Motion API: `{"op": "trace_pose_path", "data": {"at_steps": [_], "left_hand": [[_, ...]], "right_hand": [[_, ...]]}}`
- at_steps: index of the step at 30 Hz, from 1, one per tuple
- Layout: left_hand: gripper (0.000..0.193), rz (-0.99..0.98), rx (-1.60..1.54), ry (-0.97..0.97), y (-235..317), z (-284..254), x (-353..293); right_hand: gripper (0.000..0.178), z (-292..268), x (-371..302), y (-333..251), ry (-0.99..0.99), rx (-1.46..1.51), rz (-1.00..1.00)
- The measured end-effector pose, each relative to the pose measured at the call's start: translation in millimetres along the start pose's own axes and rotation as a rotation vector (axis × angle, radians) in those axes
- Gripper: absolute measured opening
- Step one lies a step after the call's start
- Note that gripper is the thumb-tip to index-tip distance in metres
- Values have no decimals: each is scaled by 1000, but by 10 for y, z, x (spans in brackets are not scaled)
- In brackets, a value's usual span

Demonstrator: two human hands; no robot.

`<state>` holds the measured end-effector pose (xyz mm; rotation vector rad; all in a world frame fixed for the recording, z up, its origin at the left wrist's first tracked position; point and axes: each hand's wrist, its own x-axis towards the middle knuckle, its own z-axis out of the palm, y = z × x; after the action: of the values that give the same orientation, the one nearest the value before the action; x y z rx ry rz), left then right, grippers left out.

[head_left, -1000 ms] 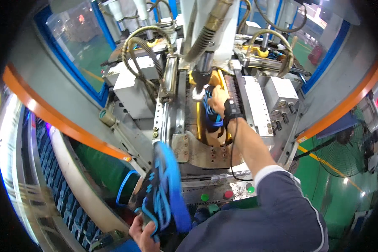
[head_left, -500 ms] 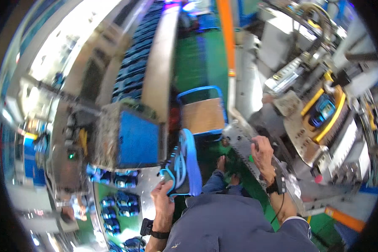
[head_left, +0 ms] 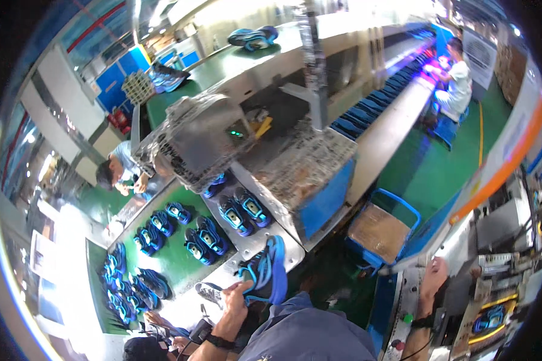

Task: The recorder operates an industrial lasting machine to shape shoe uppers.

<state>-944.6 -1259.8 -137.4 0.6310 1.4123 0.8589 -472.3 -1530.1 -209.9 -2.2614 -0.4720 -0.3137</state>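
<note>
My left hand (head_left: 235,304) grips a black and blue sneaker (head_left: 262,271) by one end, its bright blue sole turned to the right. Just left of that hand is another shoe with a greyish surface (head_left: 208,292). My right hand (head_left: 433,278) is over the metal edge of the machine (head_left: 406,295) on the right, its fingers blurred and partly hidden. Inside that machine, a blue and black shoe (head_left: 491,319) sits between yellow bars.
Several sneakers stand on a green conveyor (head_left: 174,253) at left. A co-worker's head (head_left: 143,349) and hands are close at lower left; another person (head_left: 123,171) is beyond. A blue trolley (head_left: 379,231) stands ahead. One more person (head_left: 457,78) sits beside the far shoe line.
My view has swung left, bringing the conveyor of shoes and the co-workers into sight. The sneaker stays in my left hand. My right hand now appears farther right.
</note>
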Motion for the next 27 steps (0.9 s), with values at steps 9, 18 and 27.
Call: {"op": "trace_pose_path", "data": {"at_steps": [9, 18, 27], "left_hand": [[19, 260, -156, 325, 907, -966, 2553], [37, 210, 325, 637, 1836, -1617, 5215], [72, 808, 664, 319, 1611, -1632, 5699]], "right_hand": [[18, 868, 1605, -5181, -220, 419, -944], [63, 3122, 1429, -8840, -647, 134, -1276], [67, 4946, 889, -10499, -891, -72, -1275]]}}
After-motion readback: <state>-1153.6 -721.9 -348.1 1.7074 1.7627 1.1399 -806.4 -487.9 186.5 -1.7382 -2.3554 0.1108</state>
